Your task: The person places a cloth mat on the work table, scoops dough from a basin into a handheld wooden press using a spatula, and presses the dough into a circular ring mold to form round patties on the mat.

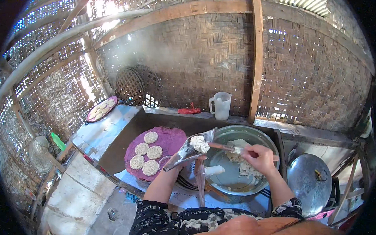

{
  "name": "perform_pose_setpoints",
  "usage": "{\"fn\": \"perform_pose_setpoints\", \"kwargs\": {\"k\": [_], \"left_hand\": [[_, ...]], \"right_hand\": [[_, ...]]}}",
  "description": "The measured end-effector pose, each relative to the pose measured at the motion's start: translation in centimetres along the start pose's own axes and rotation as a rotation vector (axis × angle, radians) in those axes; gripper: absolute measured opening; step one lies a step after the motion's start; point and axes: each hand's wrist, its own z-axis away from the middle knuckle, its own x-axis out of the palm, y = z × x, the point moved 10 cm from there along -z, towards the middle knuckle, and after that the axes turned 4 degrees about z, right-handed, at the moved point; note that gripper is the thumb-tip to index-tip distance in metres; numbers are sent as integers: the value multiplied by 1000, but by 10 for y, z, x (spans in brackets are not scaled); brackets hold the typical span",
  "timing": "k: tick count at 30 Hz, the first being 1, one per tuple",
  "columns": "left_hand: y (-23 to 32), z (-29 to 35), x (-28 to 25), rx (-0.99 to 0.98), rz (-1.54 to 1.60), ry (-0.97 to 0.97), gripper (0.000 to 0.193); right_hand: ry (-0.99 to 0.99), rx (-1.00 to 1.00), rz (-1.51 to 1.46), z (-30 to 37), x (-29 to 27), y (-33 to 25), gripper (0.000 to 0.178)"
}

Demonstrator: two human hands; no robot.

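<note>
My left hand (173, 170) is closed around a grey, shiny, open-topped holder (183, 153); whether it is plastic or metal I cannot tell. A lump of white dough (199, 144) sits at its mouth. In my right hand (260, 159) is a flat wooden spatula (220, 146), its tip touching or close to the lump. That hand is over a wide metal basin (220, 189) holding more pale dough (247, 167). A white tube-like piece (214, 170) lies at the basin's left side. Below my left hand hangs a long brownish strip (200, 181), its kind unclear.
Several round, noodle-textured cakes (154, 152) lie on a purple round mat (172, 136). Another purple tray (101, 109) with pale pieces rests farther left. A translucent jug (223, 106) and red plastic (189, 110) stand behind the basin. A large metal lid (309, 183) leans at right.
</note>
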Motion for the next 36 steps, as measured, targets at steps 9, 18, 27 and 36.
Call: {"fn": "perform_pose_setpoints", "kwargs": {"k": [9,18,27,36], "left_hand": [[-9,-2,6,-103,-404,6,35],[5,-6,43,-107,-1072,27,39],[-31,-4,-6,-143,-575,37,36],[-59,-12,-9,-179,-130,-94,37]], "right_hand": [[-27,-238,114,-26,-32,-42,20],[-255,-593,523,-25,3,-109,13],[-86,-396,348,-31,-56,-83,14],[-117,-337,196,-26,-52,-68,16]]}}
